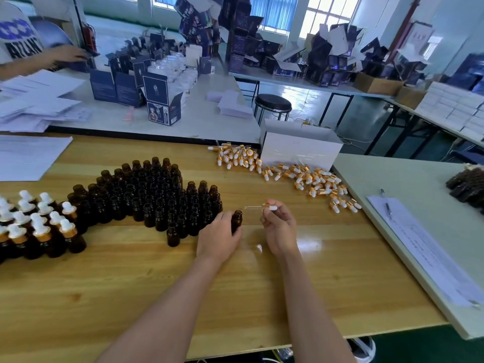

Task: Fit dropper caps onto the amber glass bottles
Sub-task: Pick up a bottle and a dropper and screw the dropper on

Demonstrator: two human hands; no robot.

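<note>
The left hand (218, 231) curls its fingers round one open amber bottle (237, 218) and holds it upright at the wooden desk (183, 284). Just beside it, the right hand (279, 229) pinches a dropper cap (269, 206) btwn thumb and fingertips. The cap's white bulb sits to the right, and its clear glass pipette lies roughly level, pointing left, w/ the tip near the bottle's mouth but not in it. Immediately left of the held bottle stands a dense block of uncapped bottles (157, 192), mouths open and packed shoulder to shoulder. Further left, at the desk's edge, is a group of capped bottles (39, 226) w/ white bulbs and gold collars. Beyond the right hand, a loose pile of dropper caps (301, 176) spreads across the far-right part of the desk, running up to a white box (298, 148) at the back edge. On the pale adjoining desk to the right lie a printed sheet (419, 244) and a pen (387, 204). In the bkgd, a second person's hand (69, 54) reaches over another desk loaded w/ dark blue cartons (161, 100), and a black round stool (273, 103) stands in the aisle.
</note>
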